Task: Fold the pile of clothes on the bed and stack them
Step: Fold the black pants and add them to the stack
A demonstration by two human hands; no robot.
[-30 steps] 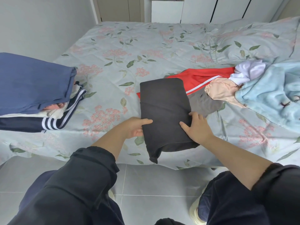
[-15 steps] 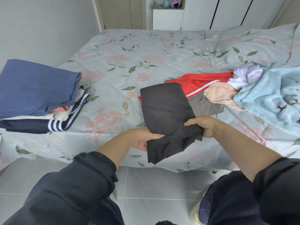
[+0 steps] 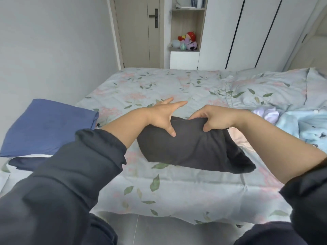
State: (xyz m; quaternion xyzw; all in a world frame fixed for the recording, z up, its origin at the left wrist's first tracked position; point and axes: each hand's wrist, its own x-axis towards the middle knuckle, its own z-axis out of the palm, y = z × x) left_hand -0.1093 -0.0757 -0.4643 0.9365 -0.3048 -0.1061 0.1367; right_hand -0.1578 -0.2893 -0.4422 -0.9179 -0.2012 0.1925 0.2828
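Aloft, right hand [image 3: 218, 119] grips the dark garment [image 3: 191, 150]; left hand [image 3: 161, 115] rests splayed against it.

Plush toys [image 3: 188, 41] on shelf [image 3: 185, 22] beside door [image 3: 138, 32]

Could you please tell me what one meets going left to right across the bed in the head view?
Folded blue stack, left hand, right hand gripping the dark grey garment, lilac garment, light blue blanket.

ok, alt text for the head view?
A folded dark grey garment is held above a floral bed: the right hand grips its top edge, the left hand steadies it, fingers spread. A blue-topped folded stack sits left.
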